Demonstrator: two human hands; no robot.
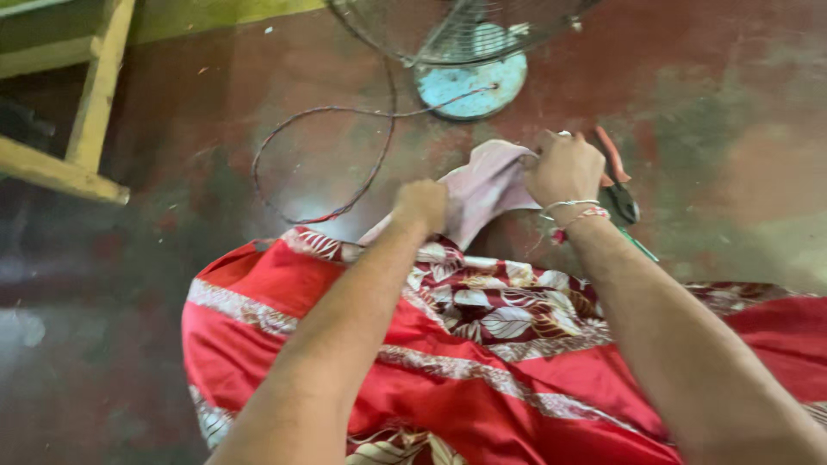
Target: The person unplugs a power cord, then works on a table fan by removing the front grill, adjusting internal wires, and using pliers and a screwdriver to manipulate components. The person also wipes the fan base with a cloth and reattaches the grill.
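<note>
Pale pink cloth (482, 185), soft and crumpled, is stretched between both hands just beyond the red floral-patterned fabric (482, 344) covering the near foreground. Its long axis runs left to right, rising toward the far right. Left hand (420, 205) is closed in a fist on the cloth's near-left end; right hand (564, 168), slightly farther, grips the right end. Both forearms extend away. Red-handled pliers (616, 176) lie right of that hand. Farther off: twisted cable (323, 164), blue fan base (469, 86).
</note>
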